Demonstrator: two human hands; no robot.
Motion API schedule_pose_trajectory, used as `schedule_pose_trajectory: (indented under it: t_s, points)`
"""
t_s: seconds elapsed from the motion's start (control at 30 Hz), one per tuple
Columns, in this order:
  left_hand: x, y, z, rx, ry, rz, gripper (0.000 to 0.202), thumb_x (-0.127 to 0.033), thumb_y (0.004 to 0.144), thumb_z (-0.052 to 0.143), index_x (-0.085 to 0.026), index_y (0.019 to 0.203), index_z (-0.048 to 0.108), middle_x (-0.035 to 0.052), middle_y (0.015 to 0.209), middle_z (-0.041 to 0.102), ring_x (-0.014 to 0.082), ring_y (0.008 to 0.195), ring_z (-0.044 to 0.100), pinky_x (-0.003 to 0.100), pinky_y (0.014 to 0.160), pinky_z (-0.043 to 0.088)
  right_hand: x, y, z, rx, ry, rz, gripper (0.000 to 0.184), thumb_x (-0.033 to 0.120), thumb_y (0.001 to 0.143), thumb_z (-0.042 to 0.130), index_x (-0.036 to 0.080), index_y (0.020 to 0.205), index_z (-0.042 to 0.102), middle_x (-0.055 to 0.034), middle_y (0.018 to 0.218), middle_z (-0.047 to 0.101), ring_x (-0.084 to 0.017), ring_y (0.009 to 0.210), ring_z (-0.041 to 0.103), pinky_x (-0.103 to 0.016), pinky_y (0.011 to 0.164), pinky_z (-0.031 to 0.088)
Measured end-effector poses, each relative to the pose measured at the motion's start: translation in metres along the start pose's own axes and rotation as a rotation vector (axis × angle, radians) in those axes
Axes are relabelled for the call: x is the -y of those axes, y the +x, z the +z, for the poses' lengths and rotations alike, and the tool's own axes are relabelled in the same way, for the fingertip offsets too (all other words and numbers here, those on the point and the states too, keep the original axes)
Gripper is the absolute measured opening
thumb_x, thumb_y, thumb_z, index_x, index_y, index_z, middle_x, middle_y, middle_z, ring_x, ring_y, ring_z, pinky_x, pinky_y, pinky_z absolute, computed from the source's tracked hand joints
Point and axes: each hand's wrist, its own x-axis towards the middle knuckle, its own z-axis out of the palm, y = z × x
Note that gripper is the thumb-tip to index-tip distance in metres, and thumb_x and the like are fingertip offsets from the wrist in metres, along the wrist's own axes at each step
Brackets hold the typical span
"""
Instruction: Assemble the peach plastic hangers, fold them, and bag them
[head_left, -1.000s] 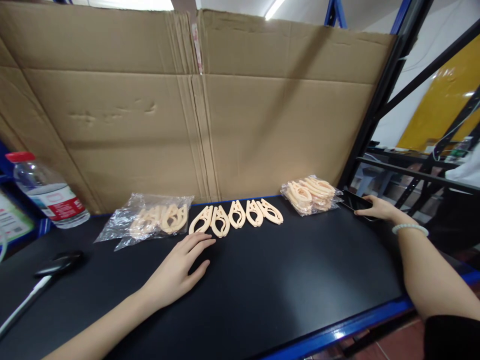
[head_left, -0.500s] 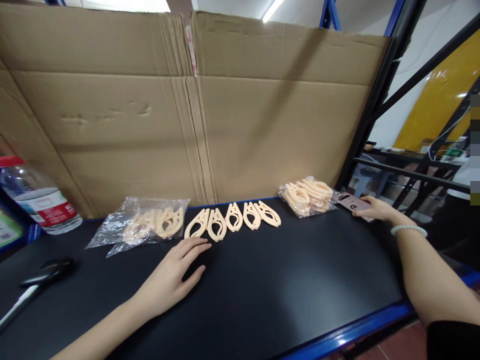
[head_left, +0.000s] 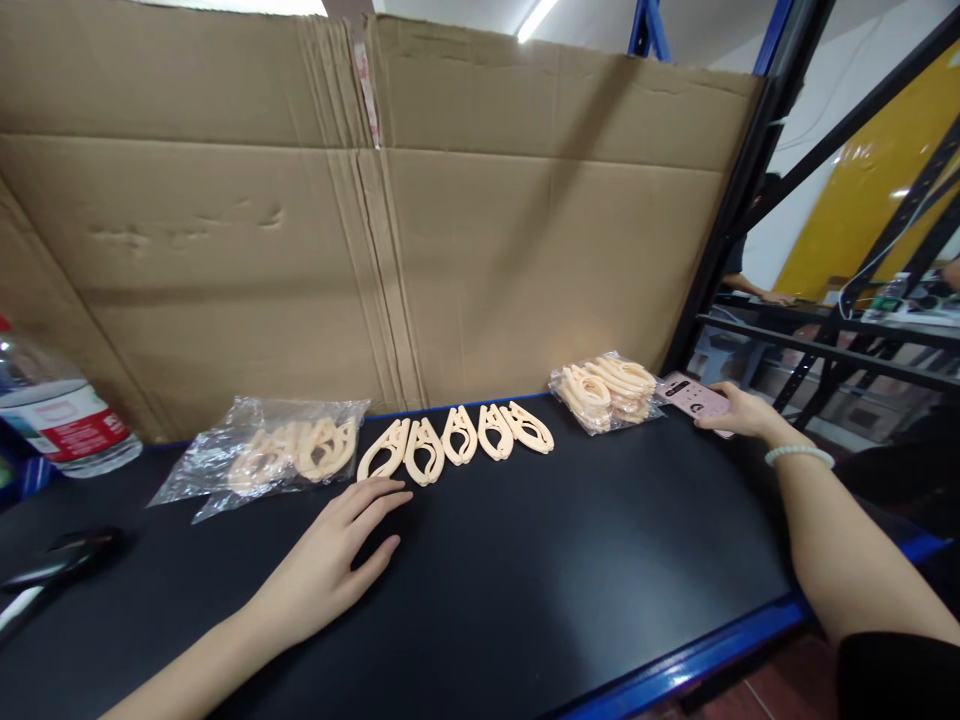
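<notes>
My left hand point(head_left: 330, 560) lies on the black tabletop, its fingers spread and holding nothing. Just beyond its fingertips stands a row of several cream plastic teardrop-shaped pieces that look like folded travel hangers point(head_left: 459, 436). Left of the row is a clear plastic bag point(head_left: 300, 440) with more of these pieces inside. At the far right end of the table, my right hand point(head_left: 739, 412) grips a phone in a pink case point(head_left: 694, 397). Beside the phone sits a second, fuller bag of the cream pieces point(head_left: 606, 392).
A tall cardboard sheet point(head_left: 555, 250) stands along the back edge. To the left are a water bottle point(head_left: 75, 425) and a black object with a white cable point(head_left: 64, 560). A black metal frame point(head_left: 720, 250) rises at the right, with another person beyond it.
The whole view has shifted slightly, so most things appear a little further left. My left hand rests as before, and my right hand still has the phone. Another person's arm now shows behind the frame.
</notes>
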Motion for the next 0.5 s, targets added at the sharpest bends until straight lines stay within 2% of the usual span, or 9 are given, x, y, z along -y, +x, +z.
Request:
schedule_pose_trajectory:
  t_s: [0.23,0.5]
  points:
    - [-0.0009,0.0004,-0.0013,-0.005,0.005,0.002,0.036,-0.031,0.091,0.050,-0.027,0.127,0.053,0.0068,0.133,0.055,0.0267,0.122,0.053,0.041,0.102,0.047,0.0086,-0.0078,-0.0075,0.052,-0.044,-0.026,0.079,0.041,0.067,0.070,0.015,0.135,0.038,-0.0186,0.115,0.065,-0.033,0.102,0.063,-0.033,0.080,0.045]
    - [-0.0019,0.0008,-0.0026,0.013,0.007,0.000,0.035,-0.031,0.092,0.049,-0.027,0.127,0.053,0.0077,0.133,0.055,0.0268,0.122,0.053,0.042,0.102,0.047,0.0104,-0.0093,-0.0099,0.062,-0.041,-0.011,0.077,0.042,0.066,0.069,0.016,0.132,0.039,-0.0159,0.114,0.066,-0.030,0.102,0.064,-0.031,0.079,0.047]
